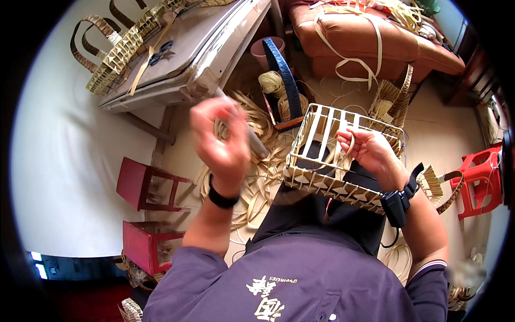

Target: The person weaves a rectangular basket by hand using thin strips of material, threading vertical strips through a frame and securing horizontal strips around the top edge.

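The right hand, nearer, pinches a pale strip over the basket — long axis left-right — left hand off left, blurred, grip unclear

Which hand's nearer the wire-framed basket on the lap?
Right. The right hand is at the basket, pinching a pale strip within its outline. The left hand, blurred, is off to the basket's left, apart from it.

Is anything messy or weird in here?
Yes! Lots of loose beige strips lie tangled on the floor beside the table leg, as if spilled. One long pale strip also dangles off the orange-brown sofa. They look odd because the slats on the wire-framed basket run in neat rows.
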{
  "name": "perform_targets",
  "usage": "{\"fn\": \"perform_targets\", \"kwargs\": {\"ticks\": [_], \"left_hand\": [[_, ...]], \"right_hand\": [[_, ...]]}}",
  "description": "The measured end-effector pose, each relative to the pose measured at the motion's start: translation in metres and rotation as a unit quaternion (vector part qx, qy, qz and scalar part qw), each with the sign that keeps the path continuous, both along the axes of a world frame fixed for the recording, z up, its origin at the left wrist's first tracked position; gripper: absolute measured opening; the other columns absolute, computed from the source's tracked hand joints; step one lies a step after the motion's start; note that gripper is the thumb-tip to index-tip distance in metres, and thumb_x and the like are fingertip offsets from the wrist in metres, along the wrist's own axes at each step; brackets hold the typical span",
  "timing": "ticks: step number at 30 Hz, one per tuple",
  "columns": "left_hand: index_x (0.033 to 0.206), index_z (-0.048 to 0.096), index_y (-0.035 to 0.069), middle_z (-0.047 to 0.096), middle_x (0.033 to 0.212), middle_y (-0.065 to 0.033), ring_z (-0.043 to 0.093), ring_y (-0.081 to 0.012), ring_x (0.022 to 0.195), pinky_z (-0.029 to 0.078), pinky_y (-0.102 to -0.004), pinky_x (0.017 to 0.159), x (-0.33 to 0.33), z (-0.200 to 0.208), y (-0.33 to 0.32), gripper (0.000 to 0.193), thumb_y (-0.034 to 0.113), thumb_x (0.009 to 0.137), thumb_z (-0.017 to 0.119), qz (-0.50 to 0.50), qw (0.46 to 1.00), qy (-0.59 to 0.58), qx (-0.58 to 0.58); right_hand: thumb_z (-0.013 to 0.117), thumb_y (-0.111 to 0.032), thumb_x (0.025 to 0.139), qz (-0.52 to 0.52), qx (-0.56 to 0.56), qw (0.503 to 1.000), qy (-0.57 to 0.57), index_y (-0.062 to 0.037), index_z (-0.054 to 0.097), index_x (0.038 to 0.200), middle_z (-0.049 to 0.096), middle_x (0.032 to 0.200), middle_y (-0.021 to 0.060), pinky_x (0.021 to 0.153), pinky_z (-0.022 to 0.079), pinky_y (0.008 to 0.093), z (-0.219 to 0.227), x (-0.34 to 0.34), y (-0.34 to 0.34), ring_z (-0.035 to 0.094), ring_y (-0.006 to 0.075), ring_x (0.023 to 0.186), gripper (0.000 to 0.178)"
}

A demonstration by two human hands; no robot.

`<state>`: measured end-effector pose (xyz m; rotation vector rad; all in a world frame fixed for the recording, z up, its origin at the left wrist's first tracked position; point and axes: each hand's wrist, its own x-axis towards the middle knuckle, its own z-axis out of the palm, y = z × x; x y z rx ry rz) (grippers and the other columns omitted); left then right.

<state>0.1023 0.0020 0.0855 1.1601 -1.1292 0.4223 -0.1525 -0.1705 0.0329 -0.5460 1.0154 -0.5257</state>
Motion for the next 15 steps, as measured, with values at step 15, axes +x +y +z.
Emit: {"fn": "perform_targets", "kwargs": {"ticks": [15], "left_hand": [[0.107,0.082,0.005,0.081,0.111,-0.0155,0.08,-0.0334,0.104,0.065,-0.0418,0.094,-0.123,-0.098,0.015,0.021,0.026,0.107,0.078,-0.484,0.74,-0.054,0.464]], "right_hand": [[0.047,-0.012,0.12,-0.007,0.006,1.0,0.002,0.0108,0.059,0.146,0.075,0.136,0.0236,0.103,0.067,0.0411,-0.006,0.009,-0.001,0.079,0.0316,0.116,0.037]]}}
